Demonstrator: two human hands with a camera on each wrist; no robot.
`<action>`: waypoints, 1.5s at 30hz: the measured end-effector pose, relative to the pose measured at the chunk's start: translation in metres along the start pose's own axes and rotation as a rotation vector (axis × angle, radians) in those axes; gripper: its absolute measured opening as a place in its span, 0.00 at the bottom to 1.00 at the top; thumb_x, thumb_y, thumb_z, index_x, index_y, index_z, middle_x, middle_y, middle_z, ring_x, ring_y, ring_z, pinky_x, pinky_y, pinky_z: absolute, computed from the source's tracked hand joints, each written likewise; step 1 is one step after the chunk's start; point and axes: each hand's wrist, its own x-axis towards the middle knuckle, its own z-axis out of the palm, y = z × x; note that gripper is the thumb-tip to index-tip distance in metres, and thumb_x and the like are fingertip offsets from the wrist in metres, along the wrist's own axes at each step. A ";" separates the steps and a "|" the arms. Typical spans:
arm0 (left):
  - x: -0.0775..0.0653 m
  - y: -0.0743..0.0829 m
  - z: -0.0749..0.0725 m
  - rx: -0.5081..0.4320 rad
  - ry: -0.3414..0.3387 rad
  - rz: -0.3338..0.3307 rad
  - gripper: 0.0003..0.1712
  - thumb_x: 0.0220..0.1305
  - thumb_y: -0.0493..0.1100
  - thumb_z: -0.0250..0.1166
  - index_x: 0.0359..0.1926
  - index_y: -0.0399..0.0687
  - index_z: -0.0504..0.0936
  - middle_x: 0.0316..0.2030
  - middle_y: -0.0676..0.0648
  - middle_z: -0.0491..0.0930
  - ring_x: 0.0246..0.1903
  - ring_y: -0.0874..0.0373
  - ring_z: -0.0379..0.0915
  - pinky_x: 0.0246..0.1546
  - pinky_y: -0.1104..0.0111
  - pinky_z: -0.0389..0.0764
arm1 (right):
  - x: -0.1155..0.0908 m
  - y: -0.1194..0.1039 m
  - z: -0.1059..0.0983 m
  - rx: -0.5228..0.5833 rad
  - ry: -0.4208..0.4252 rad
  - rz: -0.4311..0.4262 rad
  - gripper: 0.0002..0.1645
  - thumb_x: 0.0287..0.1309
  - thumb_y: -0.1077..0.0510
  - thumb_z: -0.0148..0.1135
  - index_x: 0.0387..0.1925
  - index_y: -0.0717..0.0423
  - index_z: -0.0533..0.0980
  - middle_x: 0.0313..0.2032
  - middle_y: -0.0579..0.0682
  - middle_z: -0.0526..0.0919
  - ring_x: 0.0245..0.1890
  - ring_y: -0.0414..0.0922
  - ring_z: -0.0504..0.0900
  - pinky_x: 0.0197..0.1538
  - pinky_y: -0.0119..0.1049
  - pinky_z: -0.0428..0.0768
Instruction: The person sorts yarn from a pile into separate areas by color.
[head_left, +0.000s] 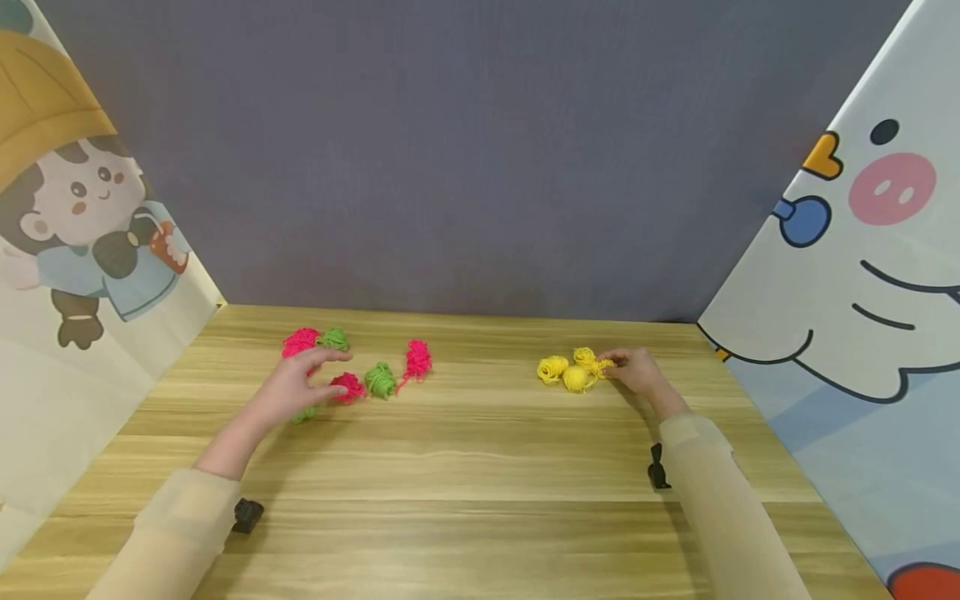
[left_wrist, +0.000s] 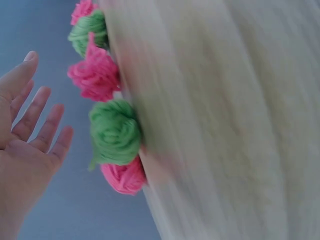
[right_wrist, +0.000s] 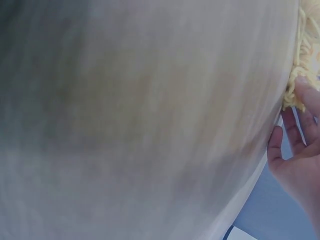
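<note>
My left hand [head_left: 288, 387] is over the pink and green yarn balls, thumb and fingers spread apart with nothing between them. Near its fingertips lies a pink yarn ball [head_left: 348, 387], with a green yarn ball [head_left: 380, 379] and another pink yarn ball [head_left: 418, 360] to the right. Behind the hand are a pink ball [head_left: 300, 340] and a green one [head_left: 333, 337]; a further green ball [head_left: 303, 414] is partly hidden below it. At the right, my right hand [head_left: 637, 371] pinches the rightmost yellow yarn ball [right_wrist: 296, 90], beside several other yellow balls [head_left: 576, 379].
The wooden table [head_left: 450, 467] ends at a grey back panel [head_left: 465, 167]. Printed cartoon panels [head_left: 885, 275] stand at both sides. A small black object [head_left: 247, 515] shows beside the left sleeve, another black piece [head_left: 657, 467] by the right sleeve.
</note>
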 end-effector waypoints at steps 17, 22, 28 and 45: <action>0.010 -0.027 0.005 0.111 -0.155 0.056 0.31 0.50 0.36 0.73 0.57 0.38 0.75 0.54 0.38 0.76 0.53 0.40 0.72 0.52 0.47 0.75 | 0.002 0.002 -0.001 0.004 -0.018 0.022 0.15 0.60 0.61 0.61 0.49 0.61 0.79 0.52 0.64 0.78 0.54 0.60 0.74 0.53 0.51 0.77; 0.014 -0.023 0.006 0.121 -0.190 0.048 0.28 0.50 0.33 0.72 0.54 0.36 0.76 0.52 0.38 0.77 0.48 0.42 0.75 0.45 0.55 0.81 | 0.002 0.002 -0.001 0.007 -0.015 0.025 0.15 0.60 0.61 0.62 0.48 0.61 0.79 0.52 0.64 0.78 0.53 0.60 0.74 0.52 0.50 0.77; 0.018 -0.021 0.005 0.128 -0.214 0.046 0.21 0.50 0.31 0.71 0.47 0.39 0.79 0.46 0.39 0.79 0.45 0.42 0.76 0.42 0.56 0.81 | 0.002 0.001 -0.001 0.013 -0.011 0.020 0.15 0.59 0.62 0.62 0.48 0.62 0.79 0.51 0.64 0.79 0.52 0.59 0.76 0.52 0.50 0.78; 0.021 -0.025 0.004 0.166 -0.210 0.041 0.17 0.50 0.34 0.72 0.43 0.43 0.81 0.38 0.44 0.80 0.38 0.50 0.77 0.38 0.58 0.81 | 0.001 0.000 -0.001 0.008 0.003 -0.016 0.14 0.58 0.63 0.62 0.46 0.63 0.80 0.49 0.64 0.80 0.50 0.59 0.77 0.49 0.47 0.80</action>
